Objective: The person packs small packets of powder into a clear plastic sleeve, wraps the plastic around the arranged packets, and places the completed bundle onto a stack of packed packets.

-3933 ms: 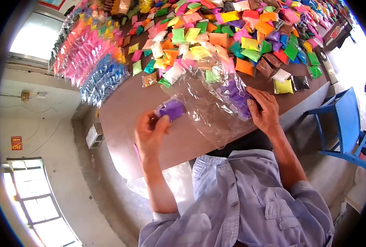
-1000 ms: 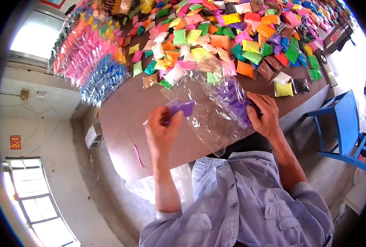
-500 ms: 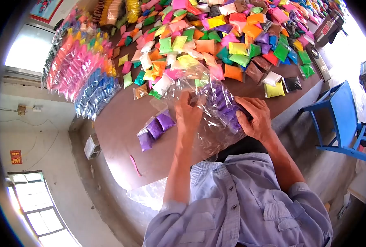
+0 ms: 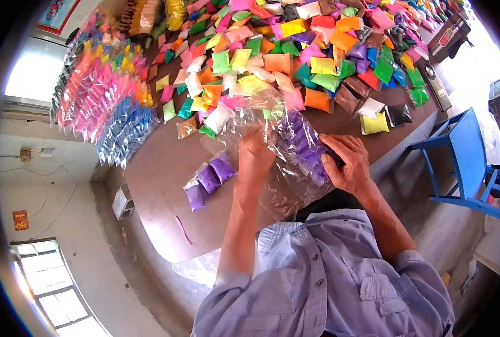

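A large clear plastic bag [image 4: 278,185] lies on the table in front of me, with purple packets [image 4: 301,140] lined up inside it. My left hand [image 4: 255,150] is closed at the bag's left side, fingers curled in on the film. My right hand [image 4: 348,163] is wrapped round the bag's right side, its thumb and fingers against the purple packets. Left of my left wrist, three loose purple packets [image 4: 208,178] lie in a row. Glare and folds in the film blur the exact grip of my left fingertips.
A heap of coloured packets [image 4: 323,67] covers the far table. Filled clear bags [image 4: 107,95] are stacked at the left edge. A thin pink strip [image 4: 183,230] lies on the brown tabletop [image 4: 154,202]. A blue chair [image 4: 468,154] stands at right, near a device [image 4: 452,33].
My left hand has turned slightly and its fingers have curled in further on the bag film. My right hand stays at the packets. The view has shifted a little.
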Demonstrator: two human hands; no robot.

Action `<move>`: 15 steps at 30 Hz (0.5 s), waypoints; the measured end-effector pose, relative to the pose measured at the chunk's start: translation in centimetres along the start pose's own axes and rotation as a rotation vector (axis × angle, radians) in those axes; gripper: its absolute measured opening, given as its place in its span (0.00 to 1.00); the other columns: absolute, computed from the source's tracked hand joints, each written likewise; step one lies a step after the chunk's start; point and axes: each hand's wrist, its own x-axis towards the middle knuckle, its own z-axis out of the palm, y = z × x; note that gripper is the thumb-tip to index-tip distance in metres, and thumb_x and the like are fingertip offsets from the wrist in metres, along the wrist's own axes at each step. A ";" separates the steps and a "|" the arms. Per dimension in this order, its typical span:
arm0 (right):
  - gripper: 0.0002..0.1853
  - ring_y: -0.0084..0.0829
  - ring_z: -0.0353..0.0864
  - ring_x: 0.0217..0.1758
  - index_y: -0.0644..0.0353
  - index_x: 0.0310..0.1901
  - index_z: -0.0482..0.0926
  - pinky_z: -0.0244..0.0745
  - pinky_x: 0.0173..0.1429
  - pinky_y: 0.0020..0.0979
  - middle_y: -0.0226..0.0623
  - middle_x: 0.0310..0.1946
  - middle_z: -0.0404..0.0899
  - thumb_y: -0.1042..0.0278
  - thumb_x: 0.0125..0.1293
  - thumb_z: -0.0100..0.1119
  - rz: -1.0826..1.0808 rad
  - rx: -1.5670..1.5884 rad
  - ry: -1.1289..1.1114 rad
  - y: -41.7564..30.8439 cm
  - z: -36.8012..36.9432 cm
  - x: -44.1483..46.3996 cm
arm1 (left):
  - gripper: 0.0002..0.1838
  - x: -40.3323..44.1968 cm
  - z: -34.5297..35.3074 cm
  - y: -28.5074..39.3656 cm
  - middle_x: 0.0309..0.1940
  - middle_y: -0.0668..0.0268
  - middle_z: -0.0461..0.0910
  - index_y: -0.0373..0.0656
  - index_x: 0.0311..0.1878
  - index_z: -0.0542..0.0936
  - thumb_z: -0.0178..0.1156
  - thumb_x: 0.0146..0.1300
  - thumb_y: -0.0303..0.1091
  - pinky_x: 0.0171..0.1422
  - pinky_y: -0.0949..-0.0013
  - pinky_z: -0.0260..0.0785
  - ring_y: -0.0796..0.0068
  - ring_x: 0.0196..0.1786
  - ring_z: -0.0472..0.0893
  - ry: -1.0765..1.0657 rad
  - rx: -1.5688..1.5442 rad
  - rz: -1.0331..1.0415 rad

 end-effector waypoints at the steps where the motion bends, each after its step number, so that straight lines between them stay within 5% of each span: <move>1: 0.21 0.46 0.90 0.55 0.59 0.60 0.89 0.79 0.60 0.44 0.43 0.54 0.92 0.64 0.66 0.71 -0.007 0.011 0.007 0.0 0.0 0.0 | 0.19 0.0 -0.2 0.2 0.44 0.49 0.88 0.45 0.60 0.90 0.68 0.67 0.23 0.50 0.49 0.82 0.42 0.47 0.88 -0.039 0.047 -0.017; 6: 0.21 0.45 0.90 0.55 0.59 0.60 0.89 0.79 0.59 0.44 0.43 0.54 0.92 0.64 0.66 0.71 -0.025 0.012 0.019 0.2 0.3 -0.2 | 0.17 -1.4 -3.3 1.7 0.48 0.49 0.89 0.41 0.60 0.88 0.69 0.69 0.23 0.48 0.54 0.83 0.45 0.45 0.90 -0.147 0.094 -0.122; 9: 0.22 0.46 0.90 0.55 0.59 0.61 0.89 0.79 0.60 0.45 0.43 0.55 0.92 0.64 0.67 0.70 0.012 -0.006 0.006 0.0 0.1 -0.1 | 0.14 -4.0 -5.5 1.7 0.48 0.52 0.90 0.39 0.57 0.88 0.68 0.70 0.23 0.46 0.57 0.83 0.52 0.43 0.91 0.064 -0.060 -0.119; 12: 0.21 0.46 0.90 0.55 0.59 0.61 0.89 0.79 0.61 0.45 0.44 0.55 0.92 0.63 0.68 0.70 -0.009 -0.004 0.014 0.3 0.2 -0.2 | 0.11 -6.0 -10.7 0.1 0.49 0.57 0.91 0.39 0.56 0.89 0.68 0.72 0.24 0.47 0.66 0.83 0.69 0.43 0.91 0.145 0.125 -0.371; 15: 0.21 0.46 0.90 0.57 0.59 0.62 0.89 0.79 0.63 0.44 0.44 0.56 0.92 0.62 0.69 0.69 -0.004 -0.003 0.006 0.2 0.2 -0.3 | 0.13 -6.3 -12.6 -1.4 0.51 0.55 0.91 0.40 0.57 0.89 0.69 0.71 0.27 0.52 0.61 0.84 0.62 0.46 0.92 0.061 0.213 -0.492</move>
